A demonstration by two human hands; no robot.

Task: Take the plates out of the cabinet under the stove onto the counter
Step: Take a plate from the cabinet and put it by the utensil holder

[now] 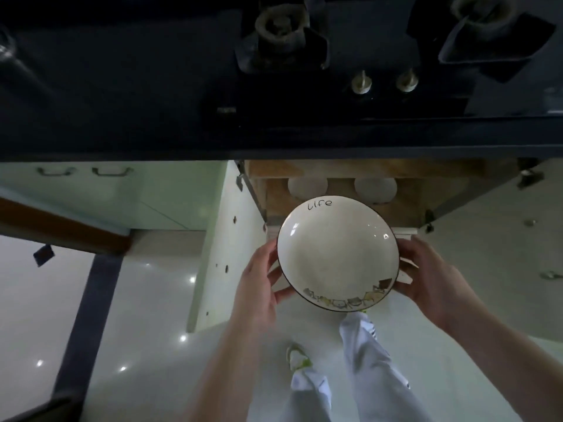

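A white plate with a dark rim, the word "Life" and small drawings along its near edge is held level in front of the open cabinet under the stove. My left hand grips its left edge and my right hand grips its right edge. Inside the cabinet, behind the plate, two more white dishes show on the wooden shelf. The dark counter runs across the top of the view.
A black stove with two burners and two knobs sits in the counter. The cabinet's left door stands open beside my left hand. Closed pale doors with handles are at the left. Glossy floor and my legs are below.
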